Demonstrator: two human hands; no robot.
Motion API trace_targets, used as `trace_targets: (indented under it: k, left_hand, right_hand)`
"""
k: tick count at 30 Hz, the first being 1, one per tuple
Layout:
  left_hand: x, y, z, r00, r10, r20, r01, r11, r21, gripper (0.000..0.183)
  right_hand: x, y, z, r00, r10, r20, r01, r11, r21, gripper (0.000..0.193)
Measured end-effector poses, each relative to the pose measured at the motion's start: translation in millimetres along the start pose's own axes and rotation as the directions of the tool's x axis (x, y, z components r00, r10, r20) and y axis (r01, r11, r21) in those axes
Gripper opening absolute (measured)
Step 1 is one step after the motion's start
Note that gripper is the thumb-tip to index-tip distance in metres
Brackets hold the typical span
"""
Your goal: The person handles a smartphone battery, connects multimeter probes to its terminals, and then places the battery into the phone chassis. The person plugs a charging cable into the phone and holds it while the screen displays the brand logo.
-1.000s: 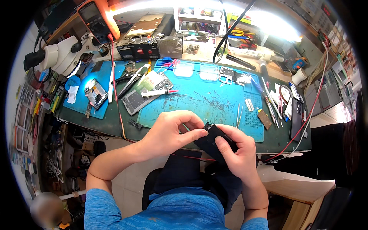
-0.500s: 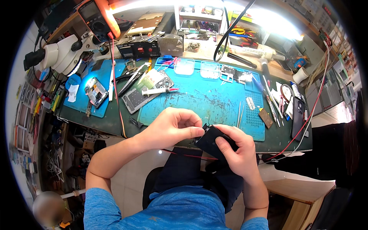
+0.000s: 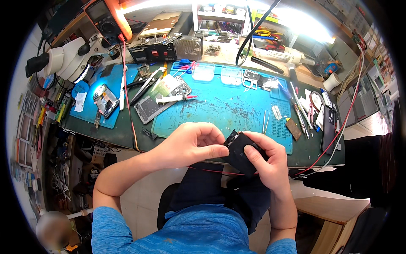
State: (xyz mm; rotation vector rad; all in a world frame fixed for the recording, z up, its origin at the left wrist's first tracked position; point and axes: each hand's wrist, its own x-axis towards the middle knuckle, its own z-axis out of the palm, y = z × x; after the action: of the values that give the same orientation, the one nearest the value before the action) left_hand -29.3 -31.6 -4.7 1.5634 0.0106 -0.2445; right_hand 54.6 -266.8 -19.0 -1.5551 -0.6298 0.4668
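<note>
The black flat device (image 3: 244,157) is held just right of centre and slightly below the middle of the frame, in line with the near edge of the blue mat (image 3: 211,120). It is tilted, with its end showing small metallic parts toward the upper left.

The right hand (image 3: 270,160) holds the device: thumb pressed on the broad dark face, the other fingers bent round the far edge and behind. The left hand (image 3: 192,143) is at the exposed end, thumb and forefinger brought close together, remaining fingers curled. The gap at those tips is too small to read, so whether they pinch a part or merely rest against the rim cannot be told.

The work in hand is judged to be fine finger work at that end. Good practice calls for support from the right hand's fingers behind, light thumb pressure on the face without bending it, and small, even movements from the left fingertips. Prying hard at one corner would risk the small parts. Holding the device low over the mat is advisable, as the bench edge lies beneath and a dropped part could fall to the floor.

Tweezers (image 3: 265,122) lie on the mat, right of centre; a syringe (image 3: 173,99) rests across a grey phone housing (image 3: 148,111), left of centre.
</note>
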Motion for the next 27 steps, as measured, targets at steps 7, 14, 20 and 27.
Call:
trace_targets:
  k: [7, 14, 20, 27]
  left_hand:
    - [0, -3, 1, 0.996, -0.043, -0.08, 0.051, 0.993, 0.109, 0.014]
    - [3, -7, -2, 0.996, -0.067, -0.059, 0.07, 0.996, 0.048, 0.013]
    - [4, -13, -9, 0.996, -0.067, 0.051, 0.067, 0.998, -0.006, 0.014]
    - [2, -9, -13, 0.97, -0.104, 0.218, 0.136, 0.981, -0.14, 0.02]
  right_hand:
    - [1, 4, 4, 0.996, -0.07, -0.056, 0.062, 0.989, -0.131, 0.029]
    - [0, 5, 5, 0.996, -0.055, -0.066, 0.044, 0.987, -0.155, 0.028]
    - [0, 3, 1, 0.998, -0.069, 0.008, 0.069, 0.985, -0.161, 0.03]
    - [-2, 4, -6, 0.99, 0.065, 0.127, -0.076, 0.994, 0.083, 0.033]
